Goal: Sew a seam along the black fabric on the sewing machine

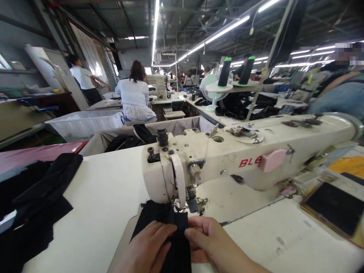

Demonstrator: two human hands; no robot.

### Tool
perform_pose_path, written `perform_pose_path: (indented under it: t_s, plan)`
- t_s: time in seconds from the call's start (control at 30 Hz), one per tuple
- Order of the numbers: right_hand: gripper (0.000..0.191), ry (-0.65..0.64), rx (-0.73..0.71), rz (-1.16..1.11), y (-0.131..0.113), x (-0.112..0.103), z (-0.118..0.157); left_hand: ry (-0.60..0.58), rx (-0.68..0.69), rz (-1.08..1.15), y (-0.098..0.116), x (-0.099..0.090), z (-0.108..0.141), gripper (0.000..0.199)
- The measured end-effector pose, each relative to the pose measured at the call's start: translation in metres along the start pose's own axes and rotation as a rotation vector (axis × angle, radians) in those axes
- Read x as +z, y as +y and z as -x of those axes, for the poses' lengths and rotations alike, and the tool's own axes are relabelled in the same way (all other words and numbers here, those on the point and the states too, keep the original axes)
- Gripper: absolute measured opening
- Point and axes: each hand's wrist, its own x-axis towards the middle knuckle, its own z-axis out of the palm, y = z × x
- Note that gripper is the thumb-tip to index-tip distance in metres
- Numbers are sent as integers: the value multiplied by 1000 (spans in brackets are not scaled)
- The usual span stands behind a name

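A piece of black fabric (178,248) lies on the sewing machine bed, its far end under the needle area of the cream sewing machine (199,159). My left hand (150,246) presses on the fabric from the left, fingers together and bent, gripping it near the middle. On the other side, my right hand (212,239) pinches the fabric's right edge between thumb and fingers, just in front of the presser foot area (190,206). The machine head hides the needle tip and the fabric's far edge.
A heap of black fabric (42,197) lies on the left of the white table (96,189). A dark-screened device (335,206) rests at right. Beyond the machine are a cloth-lined bin (182,127), thread cones (224,74), a fan (212,91) and a seated person (135,94).
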Motion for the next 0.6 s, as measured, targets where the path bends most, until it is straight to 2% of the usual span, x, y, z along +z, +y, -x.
perform_pose_path:
  t_s: [0.13,0.27,0.43,0.5,0.6]
  plan:
    - [33,129,-26,86,-1,6,-8,-29,-286,220,6,1,-27,25]
    - [30,150,-21,140,-1,7,-10,-186,-536,312,4,0,-42,22]
    - [32,88,-29,183,0,3,-12,-292,-625,331,-1,-7,-47,20]
    - [38,113,-55,214,5,3,-12,-305,-648,339,-4,-6,-47,18]
    - [67,201,-82,308,19,6,-5,-293,-688,306,-6,-4,-48,16]
